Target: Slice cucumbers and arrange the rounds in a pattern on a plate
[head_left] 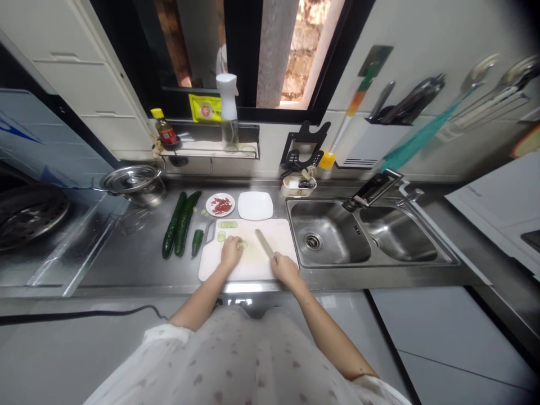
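A white cutting board [257, 269] lies on the steel counter, its handle at the left. My right hand [285, 269] is closed around the handle of a kitchen knife [264, 243], whose blade slants up and left over the board. On the board's left half, my left hand [231, 253] has its fingers curled down on a few cucumber slices [243, 244]; how many it covers is hidden. Beyond that hand lie a row of cucumber slices [228, 224] and a smaller group [221, 236]. A cut piece of cucumber [197, 242] rests left of the board, beside two whole cucumbers [182, 224].
Behind the board stand a plate of chopped red bits [220, 205] and a white square plate [255, 206]. A double sink [329, 233] borders the board's right. A lidded steel pot [141, 185] is at the back left. Above, a shelf [206, 151] holds bottles.
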